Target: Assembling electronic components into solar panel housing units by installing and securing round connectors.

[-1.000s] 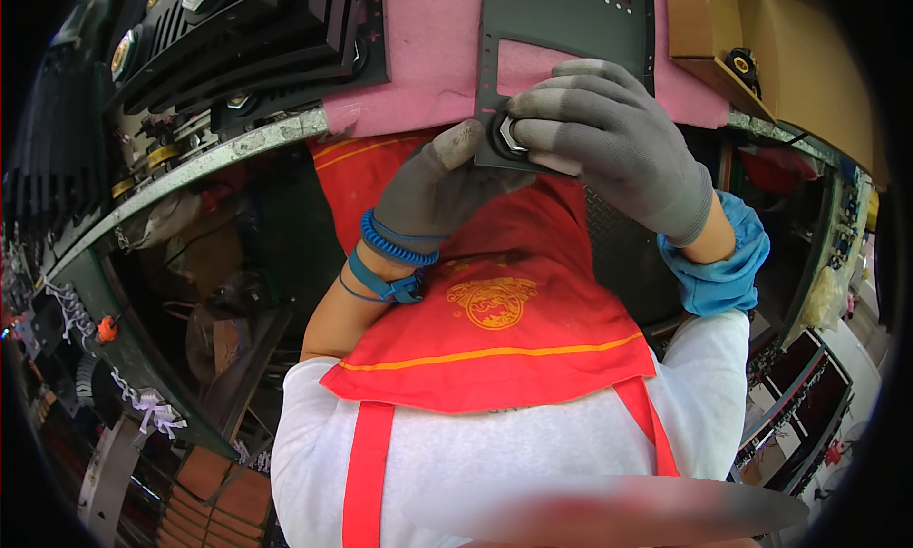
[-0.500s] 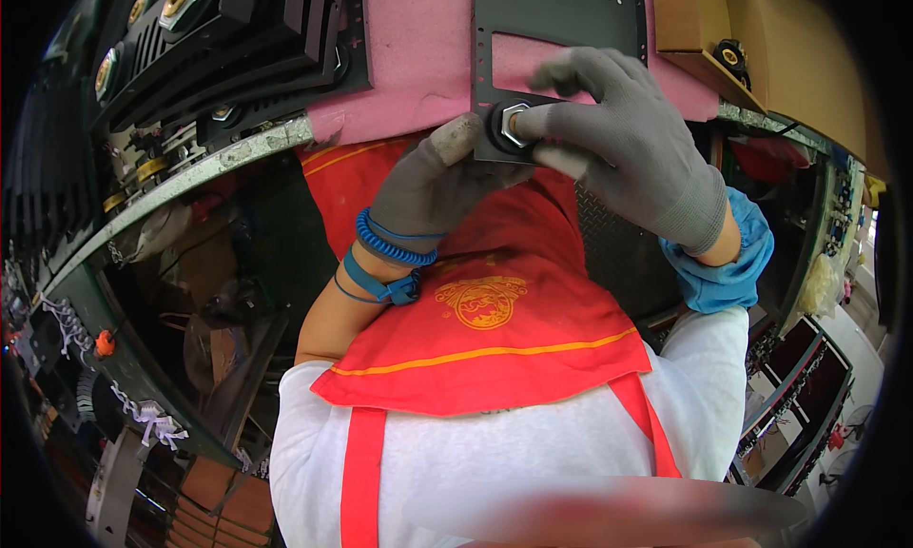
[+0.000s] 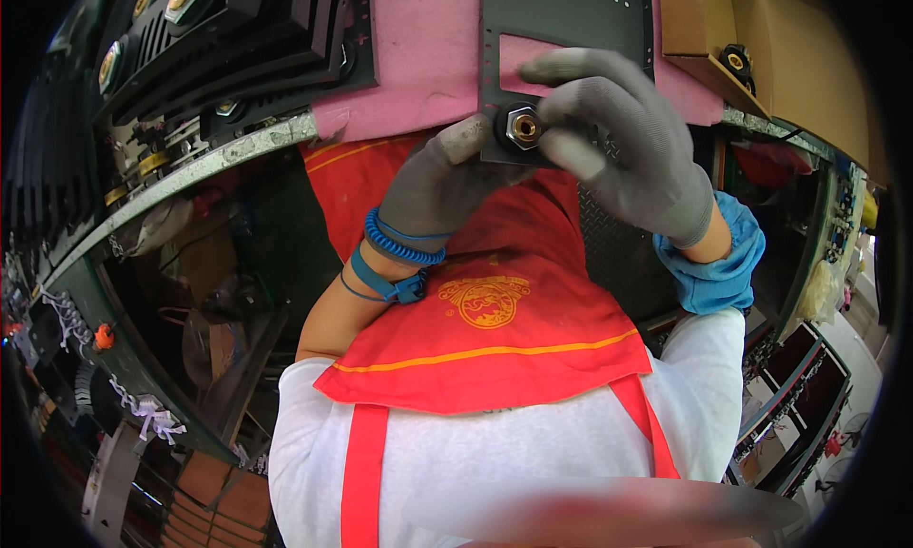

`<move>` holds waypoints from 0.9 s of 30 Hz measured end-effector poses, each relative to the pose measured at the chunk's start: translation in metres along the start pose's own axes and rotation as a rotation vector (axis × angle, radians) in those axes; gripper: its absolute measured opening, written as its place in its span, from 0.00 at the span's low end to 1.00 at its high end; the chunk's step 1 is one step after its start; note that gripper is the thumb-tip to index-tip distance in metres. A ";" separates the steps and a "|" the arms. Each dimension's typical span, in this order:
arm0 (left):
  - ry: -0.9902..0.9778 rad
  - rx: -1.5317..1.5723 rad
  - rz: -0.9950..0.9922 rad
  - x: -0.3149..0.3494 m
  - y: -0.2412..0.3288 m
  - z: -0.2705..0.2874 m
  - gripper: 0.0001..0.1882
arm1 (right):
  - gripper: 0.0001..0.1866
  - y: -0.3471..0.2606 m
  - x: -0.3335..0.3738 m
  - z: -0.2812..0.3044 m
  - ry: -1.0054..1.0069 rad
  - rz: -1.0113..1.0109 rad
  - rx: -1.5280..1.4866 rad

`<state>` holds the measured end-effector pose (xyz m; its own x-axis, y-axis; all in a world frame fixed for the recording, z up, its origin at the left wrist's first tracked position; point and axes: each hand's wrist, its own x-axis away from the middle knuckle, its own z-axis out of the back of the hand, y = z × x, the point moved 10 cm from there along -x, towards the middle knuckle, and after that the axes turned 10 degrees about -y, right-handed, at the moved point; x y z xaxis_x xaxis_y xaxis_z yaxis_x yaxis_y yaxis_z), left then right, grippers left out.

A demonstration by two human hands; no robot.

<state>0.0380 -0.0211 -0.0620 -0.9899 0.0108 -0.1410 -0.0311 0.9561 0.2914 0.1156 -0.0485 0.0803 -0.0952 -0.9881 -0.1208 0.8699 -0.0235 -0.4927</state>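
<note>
A black metal panel (image 3: 561,20) with a rectangular cut-out and small holes lies across the bench and projects past its near edge. At its near end sits a hex nut (image 3: 514,136) around a brass-coloured threaded fitting (image 3: 524,127), with a black ring beneath. My left hand (image 3: 439,182), in a grey glove, grips the panel's near left corner, thumb on top and fingers underneath. Just right of the nut hovers my gloved right hand (image 3: 632,134), its fingers curved and apart, with nothing visible between them.
Pink padding (image 3: 423,63) covers the bench. Several finned black metal parts (image 3: 271,48) with brass fittings are stacked at the left. An opened cardboard box (image 3: 799,58) stands at the right, a black fitting (image 3: 734,61) with a brass centre inside. The bench's metal edge (image 3: 238,144) curves below.
My right fingers have come off the nut and moved slightly right, uncovering the brass-coloured fitting. My left hand keeps its hold; it and the panel appear slightly farther right.
</note>
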 end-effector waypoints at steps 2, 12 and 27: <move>0.063 0.015 -0.003 0.002 -0.002 0.007 0.22 | 0.08 -0.006 -0.005 -0.014 -0.077 0.077 -0.268; 0.123 -0.363 -0.005 0.001 0.018 -0.003 0.21 | 0.13 0.064 0.045 0.093 0.196 -0.315 -0.042; 0.296 -0.149 0.280 0.037 0.002 -0.012 0.33 | 0.19 0.185 0.076 0.107 -0.355 -0.637 0.465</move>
<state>-0.0004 -0.0224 -0.0551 -0.9591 0.1587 0.2344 0.2465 0.8754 0.4159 0.3206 -0.1446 0.0723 -0.5426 -0.7528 0.3727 0.8192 -0.5724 0.0365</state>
